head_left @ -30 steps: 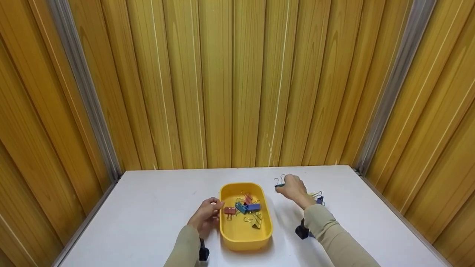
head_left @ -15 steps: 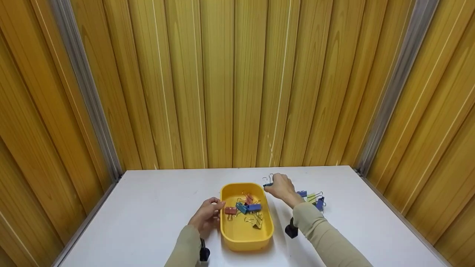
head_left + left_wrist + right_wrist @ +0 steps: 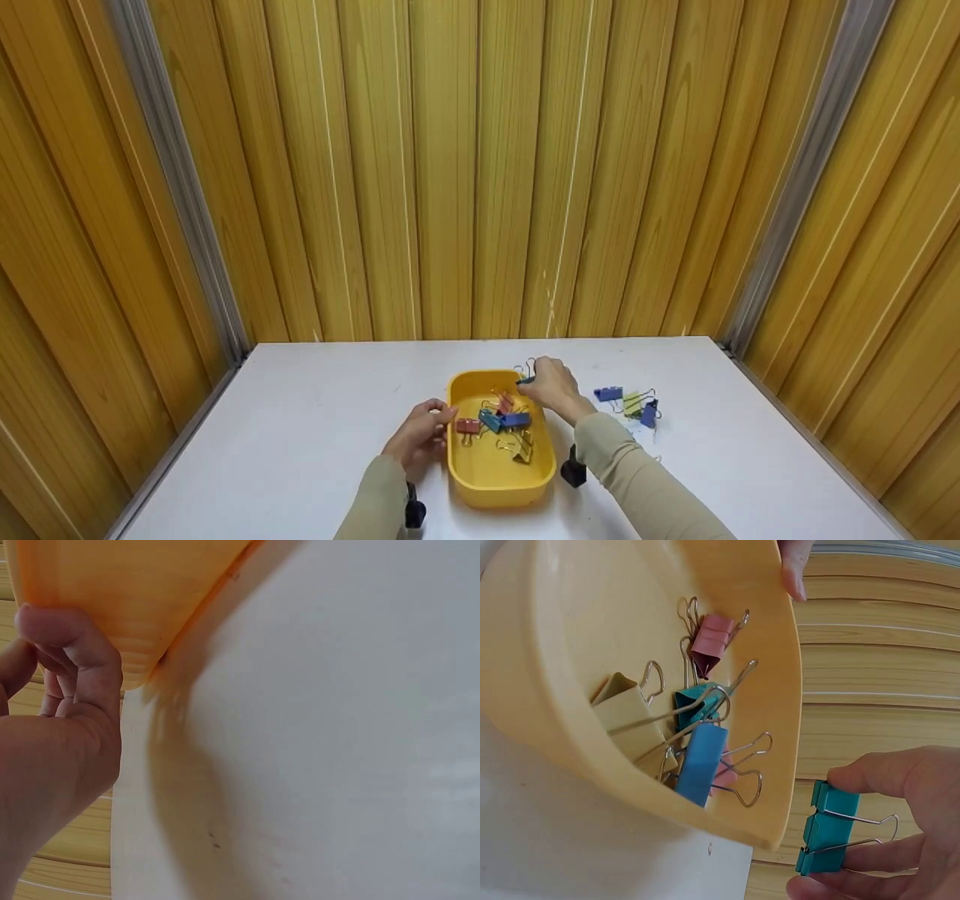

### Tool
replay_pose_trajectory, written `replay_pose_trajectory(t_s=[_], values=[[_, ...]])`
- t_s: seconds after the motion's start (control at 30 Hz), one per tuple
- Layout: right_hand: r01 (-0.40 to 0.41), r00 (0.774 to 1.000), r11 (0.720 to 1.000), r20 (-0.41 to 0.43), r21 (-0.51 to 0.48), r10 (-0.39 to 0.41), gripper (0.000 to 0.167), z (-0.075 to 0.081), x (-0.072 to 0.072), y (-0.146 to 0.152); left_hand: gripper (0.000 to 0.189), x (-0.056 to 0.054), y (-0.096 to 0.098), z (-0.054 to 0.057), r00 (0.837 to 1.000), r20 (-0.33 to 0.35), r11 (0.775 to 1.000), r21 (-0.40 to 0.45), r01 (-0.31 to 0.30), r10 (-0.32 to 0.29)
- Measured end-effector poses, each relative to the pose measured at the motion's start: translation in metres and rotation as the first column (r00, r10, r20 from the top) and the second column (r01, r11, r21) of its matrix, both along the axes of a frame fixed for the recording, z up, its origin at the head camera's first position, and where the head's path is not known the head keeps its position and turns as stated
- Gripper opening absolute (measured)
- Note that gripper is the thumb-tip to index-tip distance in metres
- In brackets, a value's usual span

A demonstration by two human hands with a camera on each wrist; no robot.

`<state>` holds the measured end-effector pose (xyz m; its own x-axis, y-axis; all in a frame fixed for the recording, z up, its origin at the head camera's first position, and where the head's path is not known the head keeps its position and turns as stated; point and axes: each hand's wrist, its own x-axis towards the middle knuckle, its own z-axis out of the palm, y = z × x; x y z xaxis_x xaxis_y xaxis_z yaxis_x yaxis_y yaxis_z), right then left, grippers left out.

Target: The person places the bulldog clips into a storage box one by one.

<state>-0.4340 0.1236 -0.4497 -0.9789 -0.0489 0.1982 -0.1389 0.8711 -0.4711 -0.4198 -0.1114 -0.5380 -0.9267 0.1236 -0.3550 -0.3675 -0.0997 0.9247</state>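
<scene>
Yellow bin (image 3: 501, 495) stands mid-width on the white worktop (image 3: 322, 442), well in from its left and right edges. Right hand (image 3: 553, 388) pinches a teal binder clip (image 3: 832, 832) between thumb and fingers, at the bin's far right corner, its wire handles upward in the head view. Left hand (image 3: 418, 431) at the bin's left side — thumb at the rim, other fingers bent beside the outer wall; whether it truly grips or only steadies, cannot tell.

Progress: judged a little past half. Already inside, loosely heaped around the middle: red clip (image 3: 468, 426) by the left wall, pink clip (image 3: 505, 403), second teal clip (image 3: 491, 421), blue clip (image 3: 516, 420) toward the right wall, yellow clip (image 3: 523, 448) nearest the near end. The held one is not yet down among them. Left over: a small group out toward the worktop's far right corner — blue-violet clip (image 3: 609, 394), lime clip (image 3: 634, 403), dark blue clip (image 3: 649, 414). At least three; they lie close and overlap, so a further one could be hidden there.

Writing: no brand, label or lettering readable on the clips, the bin or the worktop.
</scene>
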Motion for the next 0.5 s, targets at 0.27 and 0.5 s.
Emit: replay_pose_trajectory(t_s=[0.27, 0.5], values=[[-0.001, 1.0, 0.999, 0.005, 0.035, 0.0, 0.032, -0.0051, 0.0021, -0.0059, 0.028, -0.001, 0.0042, -0.0016, 1.0, -0.004, 1.0, 0.024, 0.006, -0.005], [-0.021, 1.0, 0.999, -0.004, 0.03, 0.021, 0.036, -0.0077, 0.0046, -0.008, 0.028, -0.0016, 0.0062, -0.0028, 1.0, -0.007, 0.998, 0.068, 0.017, -0.017]])
